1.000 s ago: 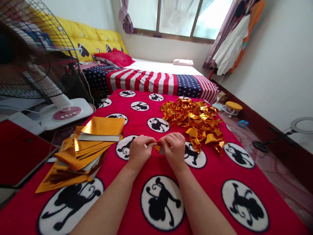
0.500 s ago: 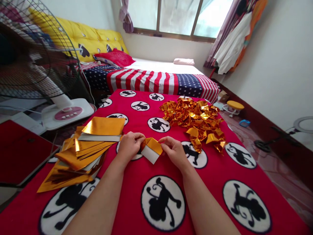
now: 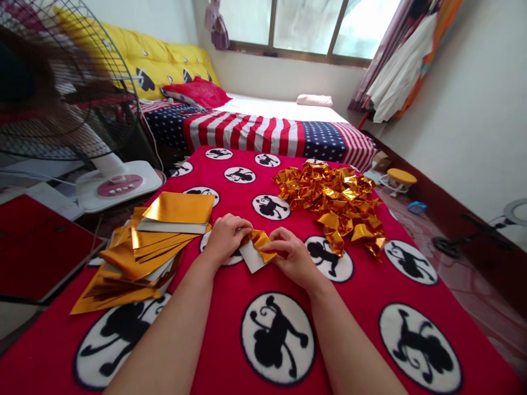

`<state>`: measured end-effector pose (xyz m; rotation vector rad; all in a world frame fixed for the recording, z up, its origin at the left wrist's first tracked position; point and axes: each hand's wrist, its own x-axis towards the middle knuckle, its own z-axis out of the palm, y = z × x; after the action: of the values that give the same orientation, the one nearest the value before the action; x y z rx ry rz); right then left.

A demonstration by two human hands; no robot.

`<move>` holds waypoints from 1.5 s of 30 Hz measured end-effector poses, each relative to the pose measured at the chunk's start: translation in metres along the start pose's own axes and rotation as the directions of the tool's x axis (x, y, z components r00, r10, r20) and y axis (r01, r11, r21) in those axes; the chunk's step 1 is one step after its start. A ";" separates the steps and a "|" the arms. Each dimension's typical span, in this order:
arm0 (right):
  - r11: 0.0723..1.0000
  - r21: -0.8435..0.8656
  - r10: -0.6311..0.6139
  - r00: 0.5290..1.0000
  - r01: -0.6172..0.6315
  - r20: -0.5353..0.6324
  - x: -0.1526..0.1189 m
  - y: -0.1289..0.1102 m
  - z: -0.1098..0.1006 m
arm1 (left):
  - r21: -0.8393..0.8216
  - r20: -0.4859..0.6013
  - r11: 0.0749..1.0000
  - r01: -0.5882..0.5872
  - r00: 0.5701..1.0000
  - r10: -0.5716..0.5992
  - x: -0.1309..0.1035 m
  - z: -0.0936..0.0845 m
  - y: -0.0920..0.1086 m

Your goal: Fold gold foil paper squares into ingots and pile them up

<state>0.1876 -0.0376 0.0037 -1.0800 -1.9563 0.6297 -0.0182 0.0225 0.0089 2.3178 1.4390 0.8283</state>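
While a small gold foil sheet (image 3: 256, 249) is pinched between the left hand (image 3: 225, 237) and the right hand (image 3: 290, 253), part-folded with its white back showing, the work is judged to be midway: a heap of folded gold pieces (image 3: 333, 198) lies beyond the right hand, and a stack of flat gold sheets (image 3: 144, 247) is left beside the left hand. Everything is carried on a red monkey-print blanket (image 3: 362, 307); a bed (image 3: 267, 129) and a window (image 3: 304, 27) are seen beyond, a fan (image 3: 61, 82) far left.

Fan (image 3: 111, 184); striped bedspread (image 3: 263, 134); red pillow (image 3: 197, 92).
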 end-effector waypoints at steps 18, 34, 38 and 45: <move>0.959 -0.273 -0.077 0.997 0.070 -0.014 -0.027 -0.014 0.003 | -0.142 -0.028 0.986 -0.085 0.996 0.082 -0.005 0.017 0.023; 0.957 -0.221 -0.157 0.977 0.187 0.144 -0.031 -0.028 0.002 | -0.133 0.145 0.991 -0.010 0.989 0.030 -0.012 0.009 0.035; 0.961 -0.217 -0.143 0.979 0.173 0.146 -0.030 -0.030 0.001 | -0.146 0.211 0.988 -0.048 0.974 0.078 -0.025 -0.004 0.040; 0.969 -0.208 -0.109 0.988 0.130 0.110 -0.031 -0.033 0.001 | -0.313 0.227 0.942 -0.125 0.953 0.201 -0.074 -0.014 0.044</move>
<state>0.1819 -0.0812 0.0143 -1.0661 -2.1956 0.4193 -0.0192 -0.0640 0.0193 2.2358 0.9530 0.6997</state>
